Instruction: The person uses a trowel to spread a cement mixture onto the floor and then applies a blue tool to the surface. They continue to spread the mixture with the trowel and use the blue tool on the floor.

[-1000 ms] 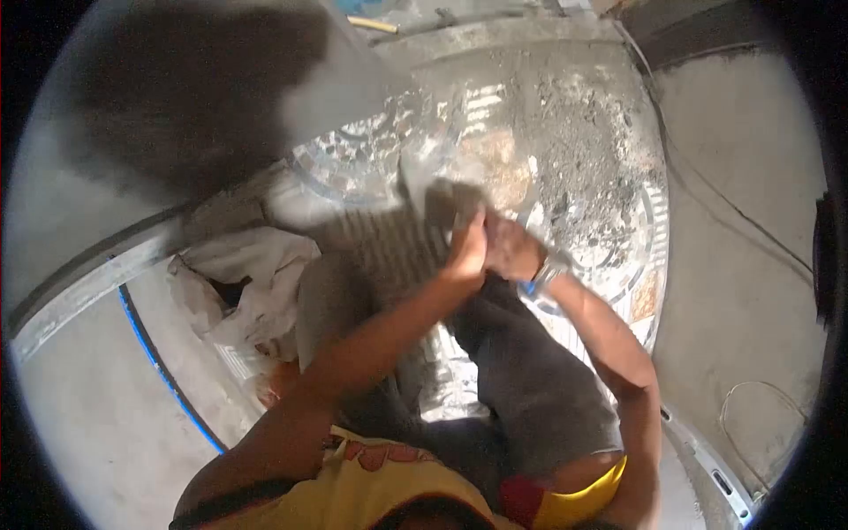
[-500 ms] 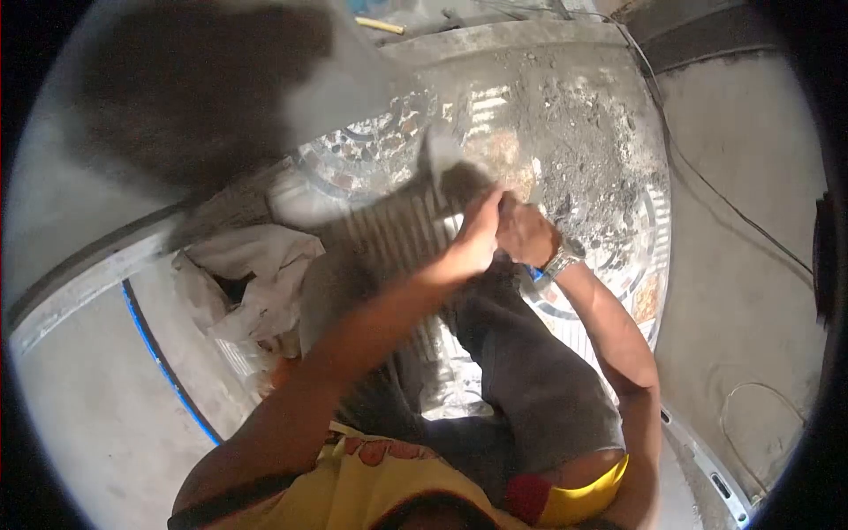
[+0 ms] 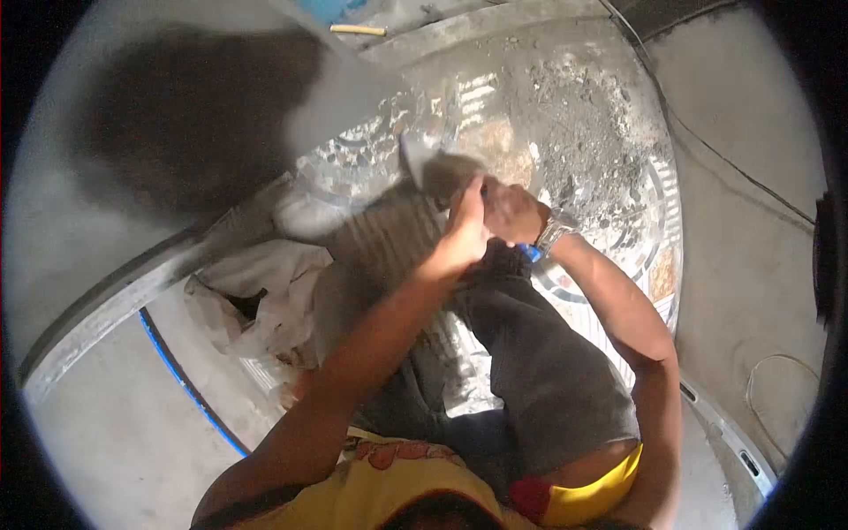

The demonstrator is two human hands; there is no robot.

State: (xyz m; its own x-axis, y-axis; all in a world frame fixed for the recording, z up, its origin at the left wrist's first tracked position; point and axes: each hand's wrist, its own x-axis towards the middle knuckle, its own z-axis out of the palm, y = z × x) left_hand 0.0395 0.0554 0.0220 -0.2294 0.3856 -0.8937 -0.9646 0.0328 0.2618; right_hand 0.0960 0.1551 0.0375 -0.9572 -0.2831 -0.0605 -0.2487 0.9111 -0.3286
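Note:
My left hand (image 3: 465, 228) and my right hand (image 3: 521, 215) are closed together on a trowel-like scraping tool (image 3: 433, 168). Its flat grey blade points away to the upper left, and a bit of blue, apparently its handle end, shows beneath my right hand. Most of the handle is hidden by my fingers. Under the blade lies a patterned slab (image 3: 495, 146) with mosaic rings and ribbed strips, partly coated in grey dust. Loose grey rubble (image 3: 587, 119) is spread over it to the right of my hands. A metal watch (image 3: 556, 231) is on my right wrist.
A crumpled whitish sack (image 3: 265, 296) lies to the left by my leg. A blue strip (image 3: 181, 380) runs along the floor there. A black cable (image 3: 724, 172) and a spirit level (image 3: 733, 442) are on the right. A yellow stick (image 3: 358, 30) lies beyond the slab.
My hands and the tool have shifted slightly left, with both hands still gripping it. The camera view has moved a little too.

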